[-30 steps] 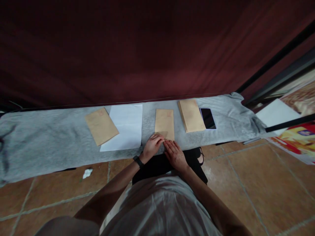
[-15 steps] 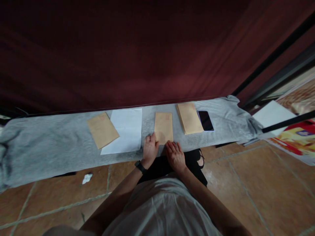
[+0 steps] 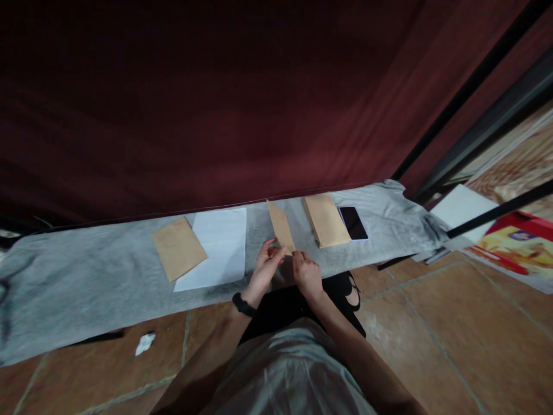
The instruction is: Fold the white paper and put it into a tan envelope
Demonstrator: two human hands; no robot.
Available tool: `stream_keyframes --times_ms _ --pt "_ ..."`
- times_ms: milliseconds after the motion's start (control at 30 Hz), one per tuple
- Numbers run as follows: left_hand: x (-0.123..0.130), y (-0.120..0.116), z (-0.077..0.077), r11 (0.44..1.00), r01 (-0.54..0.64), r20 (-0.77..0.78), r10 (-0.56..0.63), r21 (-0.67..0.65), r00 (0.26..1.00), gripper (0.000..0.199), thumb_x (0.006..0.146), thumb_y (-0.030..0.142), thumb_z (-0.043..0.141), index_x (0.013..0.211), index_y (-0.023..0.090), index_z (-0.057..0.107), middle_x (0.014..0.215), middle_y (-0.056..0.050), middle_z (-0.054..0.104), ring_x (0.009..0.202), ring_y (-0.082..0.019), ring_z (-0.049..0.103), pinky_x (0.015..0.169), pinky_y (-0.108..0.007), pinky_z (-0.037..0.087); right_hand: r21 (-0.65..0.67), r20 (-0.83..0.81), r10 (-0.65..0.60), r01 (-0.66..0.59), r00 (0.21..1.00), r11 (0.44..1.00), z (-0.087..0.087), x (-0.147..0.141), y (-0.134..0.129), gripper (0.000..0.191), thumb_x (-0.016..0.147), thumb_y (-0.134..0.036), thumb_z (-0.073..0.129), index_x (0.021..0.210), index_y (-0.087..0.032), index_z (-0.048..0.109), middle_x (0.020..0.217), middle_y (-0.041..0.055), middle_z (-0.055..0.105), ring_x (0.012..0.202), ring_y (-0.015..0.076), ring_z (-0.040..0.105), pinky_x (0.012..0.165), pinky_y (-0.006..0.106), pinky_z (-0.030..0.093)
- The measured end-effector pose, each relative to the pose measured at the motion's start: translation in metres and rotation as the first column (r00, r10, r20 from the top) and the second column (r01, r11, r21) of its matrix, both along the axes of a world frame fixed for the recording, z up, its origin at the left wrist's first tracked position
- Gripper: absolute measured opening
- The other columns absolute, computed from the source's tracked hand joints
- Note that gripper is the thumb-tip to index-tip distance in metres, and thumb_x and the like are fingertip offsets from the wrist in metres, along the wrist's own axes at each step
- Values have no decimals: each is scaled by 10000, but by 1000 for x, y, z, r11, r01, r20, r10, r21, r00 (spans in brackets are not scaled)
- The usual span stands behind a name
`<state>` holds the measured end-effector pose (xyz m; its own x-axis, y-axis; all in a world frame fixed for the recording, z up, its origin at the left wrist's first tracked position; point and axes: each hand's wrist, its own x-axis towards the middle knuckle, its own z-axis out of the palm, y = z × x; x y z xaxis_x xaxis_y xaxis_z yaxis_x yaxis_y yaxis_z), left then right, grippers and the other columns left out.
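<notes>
A brown envelope [image 3: 281,226] is tilted up off the grey cloth in the middle, its near end between my two hands. My left hand [image 3: 266,266] pinches its near left corner with thumb and fingers. At the near right corner, my right hand [image 3: 307,273] has its fingers closed on the same envelope. To the right lies a stack of brown envelopes [image 3: 327,220]. Another brown envelope [image 3: 178,248] rests at the left, partly over a white sheet of paper [image 3: 223,248].
A phone [image 3: 353,223] lies right of the stack on the grey cloth [image 3: 99,271]. A dark red curtain [image 3: 216,115] hangs behind. Black bars [image 3: 501,213] and a red and yellow package [image 3: 522,245] are at the right. A white scrap [image 3: 145,343] is on the tiled floor.
The middle envelope, flat on the cloth before, is now tilted up. My hands have closed on its near end. The view has shifted slightly.
</notes>
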<state>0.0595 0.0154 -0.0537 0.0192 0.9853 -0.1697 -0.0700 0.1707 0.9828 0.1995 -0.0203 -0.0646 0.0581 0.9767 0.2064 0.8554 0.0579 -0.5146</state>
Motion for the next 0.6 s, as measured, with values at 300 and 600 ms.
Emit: stream_keyframes --times_ms 300,600 --pt "20 -8 -18 985 22 87 -7 -171 996 577 733 368 785 1217 189 526 849 -17 734 654 -141 693 576 -229 537 -326 -939 -328 31 104 945 -11 -9 9 484 578 -618 802 646 -201 565 600 12 666 535 165 639 522 262 501" --pt "-8 10 -35 969 63 -190 -111 -239 976 543 722 209 708 1230 160 524 487 113 548 341 -79 461 382 -165 350 -185 -721 -59 -110 691 977 -20 17 -12 453 954 -546 470 977 -175 731 901 109 769 815 254 733 766 403 597"
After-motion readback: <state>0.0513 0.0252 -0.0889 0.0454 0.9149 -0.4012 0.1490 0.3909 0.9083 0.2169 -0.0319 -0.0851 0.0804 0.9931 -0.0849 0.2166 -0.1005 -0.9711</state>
